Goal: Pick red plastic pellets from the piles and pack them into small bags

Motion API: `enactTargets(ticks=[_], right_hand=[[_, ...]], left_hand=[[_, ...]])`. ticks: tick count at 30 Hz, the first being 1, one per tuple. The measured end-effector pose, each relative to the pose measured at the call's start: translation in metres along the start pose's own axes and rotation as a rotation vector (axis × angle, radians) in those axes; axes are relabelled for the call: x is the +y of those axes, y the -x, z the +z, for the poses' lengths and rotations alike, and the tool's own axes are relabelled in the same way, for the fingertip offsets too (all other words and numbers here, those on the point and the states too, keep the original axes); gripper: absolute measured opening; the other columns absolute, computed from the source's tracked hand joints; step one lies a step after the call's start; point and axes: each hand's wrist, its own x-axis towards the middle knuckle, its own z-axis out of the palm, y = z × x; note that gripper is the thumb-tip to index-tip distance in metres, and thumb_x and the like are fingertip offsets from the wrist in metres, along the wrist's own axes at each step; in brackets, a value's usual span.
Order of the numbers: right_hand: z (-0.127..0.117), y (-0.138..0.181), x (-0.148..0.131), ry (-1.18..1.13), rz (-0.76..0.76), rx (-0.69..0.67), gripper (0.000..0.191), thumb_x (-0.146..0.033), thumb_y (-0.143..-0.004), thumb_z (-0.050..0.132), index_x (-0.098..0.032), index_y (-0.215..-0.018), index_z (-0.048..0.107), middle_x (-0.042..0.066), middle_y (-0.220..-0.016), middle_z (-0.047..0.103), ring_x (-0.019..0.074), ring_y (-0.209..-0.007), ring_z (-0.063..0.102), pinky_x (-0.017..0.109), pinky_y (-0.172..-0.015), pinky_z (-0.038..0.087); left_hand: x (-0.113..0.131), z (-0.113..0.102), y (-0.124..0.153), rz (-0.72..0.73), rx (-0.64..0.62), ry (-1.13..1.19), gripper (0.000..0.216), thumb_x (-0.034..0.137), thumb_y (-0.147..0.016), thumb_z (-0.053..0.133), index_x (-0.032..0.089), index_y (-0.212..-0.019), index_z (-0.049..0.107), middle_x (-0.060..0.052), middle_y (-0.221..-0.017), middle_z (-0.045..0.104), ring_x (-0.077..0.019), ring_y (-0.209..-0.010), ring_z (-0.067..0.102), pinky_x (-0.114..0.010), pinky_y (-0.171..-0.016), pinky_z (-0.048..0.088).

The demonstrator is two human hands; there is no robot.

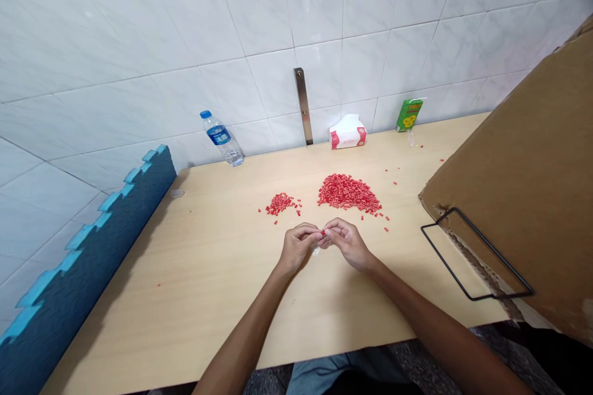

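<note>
Wood tabletop, tile wall behind. Center frame: left hand & right hand meet, fingertips pinching one red piece. Big red pile just above, smaller pile upper left. Cardboard box crowds right edge.

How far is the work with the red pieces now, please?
Perhaps done: a small pile lies apart on the table. In hand: the left hand and right hand pinch one red piece together. Left, it seems: the far larger pile.
</note>
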Motion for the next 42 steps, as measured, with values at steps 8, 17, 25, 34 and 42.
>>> enactTargets(ticks=[8,17,25,34,42], right_hand=[[0.000,0.001,-0.002,0.012,-0.001,-0.002,0.029,-0.045,-0.081,0.065,-0.018,-0.086,0.057,0.002,-0.071,0.069,0.0161,-0.067,0.069,0.032,-0.068,0.054],[0.005,0.004,0.002,0.159,-0.055,0.092,0.024,-0.043,-0.087,0.057,-0.021,-0.095,0.054,0.002,-0.075,0.068,0.0170,-0.072,0.068,0.032,-0.071,0.055],[-0.008,0.003,-0.011,0.666,-0.142,0.431,0.025,-0.043,-0.089,0.049,-0.021,-0.100,0.056,0.005,-0.086,0.068,0.0184,-0.077,0.064,0.030,-0.069,0.048],[-0.043,-0.006,-0.036,1.408,0.056,0.577,0.025,-0.031,-0.092,0.041,-0.019,-0.090,0.062,0.009,-0.091,0.067,0.0232,-0.088,0.060,0.032,-0.075,0.038],[-0.050,-0.005,-0.045,1.544,0.363,0.399,0.025,-0.037,-0.090,0.047,-0.020,-0.104,0.058,0.010,-0.089,0.070,0.0260,-0.082,0.066,0.031,-0.063,0.035]], left_hand=[[-0.003,-0.001,-0.001,0.011,-0.004,-0.047,0.022,0.035,-0.063,0.080,0.015,-0.068,0.073,-0.007,-0.075,0.068,-0.0172,-0.072,0.063,-0.031,-0.072,0.051],[-0.001,-0.001,0.002,0.095,-0.042,-0.199,0.018,0.032,-0.072,0.073,0.017,-0.081,0.074,-0.007,-0.085,0.069,-0.0181,-0.081,0.064,-0.031,-0.079,0.050],[-0.008,-0.037,-0.023,0.272,0.348,-0.592,0.013,0.029,-0.079,0.065,0.019,-0.081,0.073,-0.008,-0.094,0.064,-0.0211,-0.096,0.059,-0.038,-0.092,0.047],[-0.003,-0.062,-0.054,0.264,0.639,-0.956,0.015,0.028,-0.077,0.066,0.021,-0.089,0.072,-0.013,-0.104,0.063,-0.0308,-0.106,0.051,-0.049,-0.092,0.037],[0.001,-0.041,-0.018,0.230,-0.221,-0.945,0.023,0.040,-0.077,0.066,0.022,-0.090,0.070,-0.004,-0.079,0.063,-0.0196,-0.078,0.056,-0.032,-0.076,0.039]])
